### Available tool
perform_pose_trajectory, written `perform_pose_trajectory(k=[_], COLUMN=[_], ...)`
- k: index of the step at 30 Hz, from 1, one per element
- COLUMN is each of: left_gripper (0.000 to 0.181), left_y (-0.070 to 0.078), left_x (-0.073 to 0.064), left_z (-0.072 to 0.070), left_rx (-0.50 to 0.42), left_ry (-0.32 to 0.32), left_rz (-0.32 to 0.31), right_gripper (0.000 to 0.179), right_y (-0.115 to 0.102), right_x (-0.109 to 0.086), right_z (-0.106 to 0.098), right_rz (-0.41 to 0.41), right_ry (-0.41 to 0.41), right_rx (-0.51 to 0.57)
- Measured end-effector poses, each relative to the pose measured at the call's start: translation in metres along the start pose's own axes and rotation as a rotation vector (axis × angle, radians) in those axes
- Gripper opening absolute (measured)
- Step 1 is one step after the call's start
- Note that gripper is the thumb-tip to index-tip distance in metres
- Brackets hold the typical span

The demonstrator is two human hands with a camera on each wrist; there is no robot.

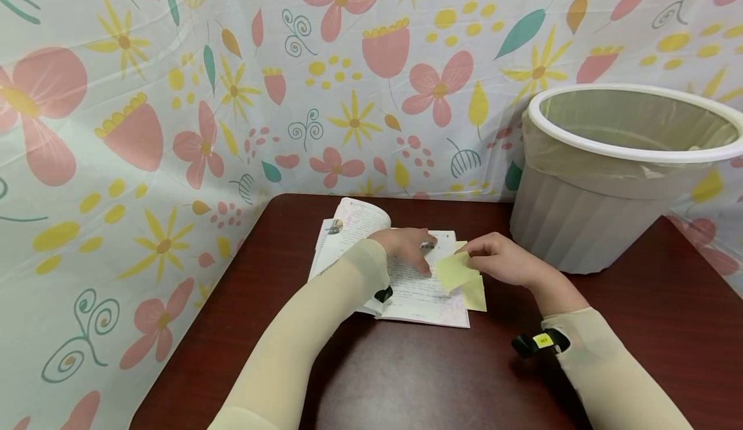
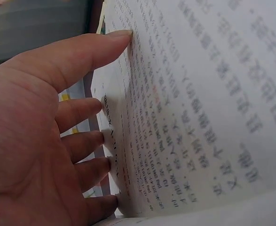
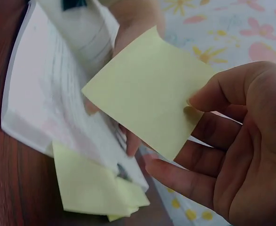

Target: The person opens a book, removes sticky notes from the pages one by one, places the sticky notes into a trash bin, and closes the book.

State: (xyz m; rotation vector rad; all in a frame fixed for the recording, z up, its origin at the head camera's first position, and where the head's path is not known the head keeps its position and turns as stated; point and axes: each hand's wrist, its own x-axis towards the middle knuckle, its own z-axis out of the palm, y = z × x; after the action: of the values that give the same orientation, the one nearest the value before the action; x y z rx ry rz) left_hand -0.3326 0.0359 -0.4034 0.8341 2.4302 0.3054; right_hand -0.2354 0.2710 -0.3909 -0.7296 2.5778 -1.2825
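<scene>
An opened book [image 1: 406,298] lies on the table, its left pages curling up. My left hand [image 1: 406,246] rests on the right-hand page with fingers spread; in the left wrist view the fingertips of that hand [image 2: 43,141] touch the printed paper. Between thumb and fingers my right hand [image 1: 502,259] pinches a yellow sticky note [image 1: 453,272], held above the book's right edge. The right wrist view shows the square sticky note [image 3: 145,94] close up. More yellow sticky notes [image 3: 90,186] stick out from under the page edge below it.
A large grey bin [image 1: 586,211] with a white rim and a liner stands on the table at the right. The dark red table [image 1: 406,378] reaches back to a flower-printed cloth [image 1: 261,95] hanging behind and at the left.
</scene>
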Motion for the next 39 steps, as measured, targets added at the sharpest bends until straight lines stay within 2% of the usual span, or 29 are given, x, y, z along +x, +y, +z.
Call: perform_pose_trajectory(k=[5, 10, 13, 17, 24, 28, 30, 33, 36, 39], left_gripper=[0.084, 0.084, 0.085, 0.086, 0.086, 0.085, 0.085, 0.084, 0.085, 0.086], left_y=[-0.001, -0.001, 0.0, 0.0, -0.001, -0.002, -0.002, -0.002, -0.002, -0.002], left_x=[0.003, -0.001, -0.004, -0.007, -0.007, -0.006, -0.006, -0.007, -0.008, -0.007], left_z=[0.001, 0.0, -0.001, -0.002, -0.004, -0.005, -0.005, -0.006, -0.006, -0.005], left_rx=[0.023, -0.007, -0.043, -0.079, -0.091, -0.075, -0.07, -0.071, -0.082, -0.085], left_ry=[0.024, 0.007, -0.009, -0.008, -0.011, 0.001, 0.008, 0.01, 0.006, -0.001], left_rz=[0.011, 0.0, 0.004, -0.001, -0.006, -0.013, -0.015, -0.019, -0.013, 0.0], right_gripper=[0.024, 0.026, 0.029, 0.032, 0.031, 0.028, 0.025, 0.025, 0.026, 0.028], right_y=[-0.017, -0.044, -0.063, -0.096, -0.162, -0.191, -0.202, -0.213, -0.215, -0.206], right_x=[-0.002, -0.009, -0.014, -0.018, -0.02, -0.016, -0.011, -0.003, 0.006, 0.014], right_z=[0.002, 0.0, -0.009, -0.033, -0.092, -0.137, -0.162, -0.203, -0.243, -0.284], right_rz=[-0.01, -0.043, -0.071, -0.092, -0.126, -0.057, 0.016, 0.115, 0.178, 0.208], right_ry=[-0.031, 0.007, 0.013, 0.0, 0.003, 0.028, 0.071, 0.189, 0.309, 0.358], right_rx=[0.003, -0.039, -0.078, -0.177, -0.432, -0.487, -0.478, -0.453, -0.348, -0.23])
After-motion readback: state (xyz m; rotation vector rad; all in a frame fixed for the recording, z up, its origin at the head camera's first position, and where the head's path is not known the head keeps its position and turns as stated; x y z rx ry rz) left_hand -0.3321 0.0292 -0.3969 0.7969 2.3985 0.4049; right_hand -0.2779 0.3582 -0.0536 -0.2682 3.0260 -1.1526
